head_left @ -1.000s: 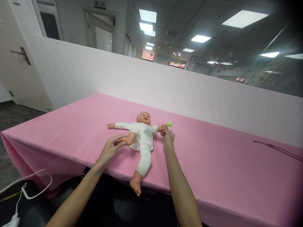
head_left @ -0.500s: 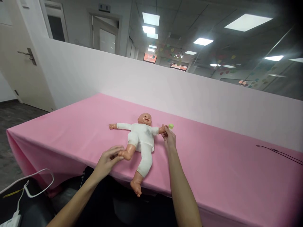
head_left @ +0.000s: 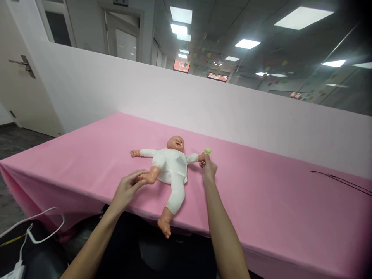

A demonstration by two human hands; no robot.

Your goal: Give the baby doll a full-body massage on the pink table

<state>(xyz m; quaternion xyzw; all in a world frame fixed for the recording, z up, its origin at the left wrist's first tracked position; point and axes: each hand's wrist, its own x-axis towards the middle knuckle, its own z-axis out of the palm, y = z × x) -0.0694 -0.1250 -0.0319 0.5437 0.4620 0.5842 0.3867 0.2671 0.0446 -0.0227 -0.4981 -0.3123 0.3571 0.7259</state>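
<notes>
A baby doll [head_left: 174,162] with a white cloth body lies on its back on the pink cloth, its head toward the wall. My left hand [head_left: 127,188] is closed around the foot [head_left: 147,177] of the doll's leg on the left, which is bent out to the side. On the other side, my right hand [head_left: 208,167] is closed on the doll's hand [head_left: 201,158]. A small light-green item [head_left: 207,150] shows just beyond my right fingers; I cannot make out its kind. The doll's other foot [head_left: 165,223] hangs over the table's front edge.
The table [head_left: 261,193] is covered in pink cloth and stands against a low white wall [head_left: 232,112] with glass above. A thin black cord-like item [head_left: 334,177] lies at the far right. White cables [head_left: 49,235] rest on a black seat at lower left.
My left hand has moved the doll's foot slightly left and away from me, bending that leg farther out. My right hand keeps its hold. The view has shifted a little.
</notes>
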